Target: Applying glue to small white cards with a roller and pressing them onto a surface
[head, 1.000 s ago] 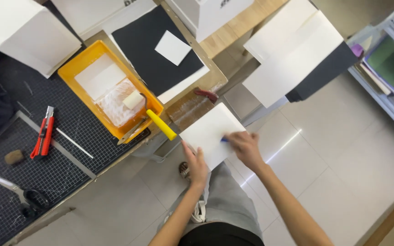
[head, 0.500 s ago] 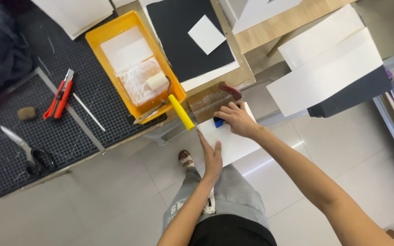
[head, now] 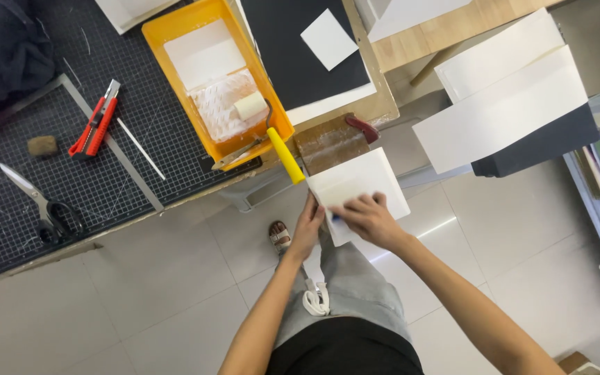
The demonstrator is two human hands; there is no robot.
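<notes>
I hold a white square board (head: 361,186) over my lap, just below the table edge. My left hand (head: 307,228) grips its left edge, fingers pointing up. My right hand (head: 366,218) presses on the board's lower face, closed around a small blue thing that is mostly hidden under the fingers. A paint roller with a yellow handle (head: 285,155) rests in the orange tray (head: 155,31), its handle sticking out toward the board.
A brown wooden block (head: 330,143) lies at the table edge. Red utility knife (head: 94,126), scissors (head: 39,202) and a metal ruler (head: 112,144) lie on the black cutting mat (head: 71,180). White boards (head: 512,97) stack at the right. A black sheet (head: 289,55) carries a white square.
My view has shifted so the table sits higher and farther left. My right hand has drawn down from the board's upper left to its lower part; the left hand stays on the left edge.
</notes>
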